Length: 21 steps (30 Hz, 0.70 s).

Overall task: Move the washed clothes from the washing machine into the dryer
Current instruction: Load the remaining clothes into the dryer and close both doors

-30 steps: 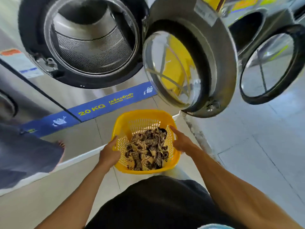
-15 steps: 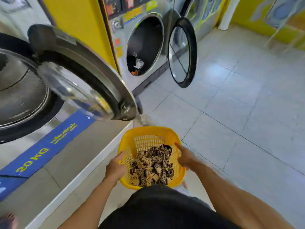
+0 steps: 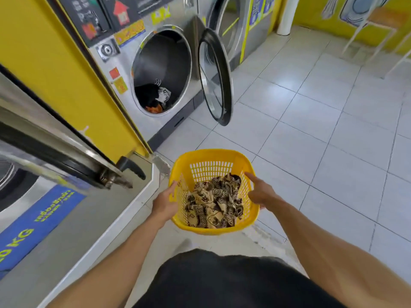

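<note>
I carry a yellow plastic laundry basket (image 3: 209, 161) in front of me, above the tiled floor. Brown and cream patterned clothes (image 3: 213, 201) lie in it. My left hand (image 3: 165, 202) grips the basket's left rim and my right hand (image 3: 261, 192) grips its right rim. Ahead to the left stands the dryer (image 3: 162, 72) with its round door (image 3: 214, 76) swung open to the right. Dark, white and orange clothes (image 3: 154, 97) lie in the bottom of its drum. The washing machine's open door (image 3: 66, 152) juts out at my left.
A raised grey step (image 3: 93, 221) runs under the washing machine on the left, with a blue 20 KG label (image 3: 33, 227). White floor tiles (image 3: 322, 141) spread to the right. A chair with white legs (image 3: 375, 25) stands at the far right by the yellow wall.
My view has turned right, away from the washing machine's drum and toward the dryer, which is now closer. Both hands have kept hold of the basket throughout.
</note>
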{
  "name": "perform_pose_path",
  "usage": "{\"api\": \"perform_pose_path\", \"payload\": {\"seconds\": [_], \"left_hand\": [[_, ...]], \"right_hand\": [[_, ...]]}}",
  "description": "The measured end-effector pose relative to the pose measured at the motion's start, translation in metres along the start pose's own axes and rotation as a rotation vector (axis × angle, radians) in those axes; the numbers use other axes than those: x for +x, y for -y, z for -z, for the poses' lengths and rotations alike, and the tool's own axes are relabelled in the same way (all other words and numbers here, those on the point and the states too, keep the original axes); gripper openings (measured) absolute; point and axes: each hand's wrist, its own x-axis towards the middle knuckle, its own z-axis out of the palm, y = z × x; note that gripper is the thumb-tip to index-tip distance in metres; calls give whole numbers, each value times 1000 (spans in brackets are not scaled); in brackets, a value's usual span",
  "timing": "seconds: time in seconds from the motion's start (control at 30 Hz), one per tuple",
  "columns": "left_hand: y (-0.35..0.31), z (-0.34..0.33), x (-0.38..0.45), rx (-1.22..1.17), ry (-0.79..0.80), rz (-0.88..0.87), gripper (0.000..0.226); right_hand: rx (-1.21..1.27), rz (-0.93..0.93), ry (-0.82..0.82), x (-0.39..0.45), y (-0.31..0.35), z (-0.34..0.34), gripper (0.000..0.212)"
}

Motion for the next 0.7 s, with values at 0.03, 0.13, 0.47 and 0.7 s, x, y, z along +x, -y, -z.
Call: {"api": "perform_pose_path", "payload": {"seconds": [0.03, 0.13, 0.47, 0.7], "left_hand": [[-6, 4, 7, -18, -11, 7, 84], [-28, 18, 31, -58, -60, 21, 84], [-80, 69, 161, -266, -223, 83, 83], [-82, 99, 204, -426, -361, 221, 83]], "right_hand": [[-5, 11, 14, 10, 9, 7, 91], [-50, 68, 39, 47, 46, 33, 92], [-212, 213, 78, 186, 181, 92, 87], [-391, 333, 150, 260, 264, 89, 85]]}}
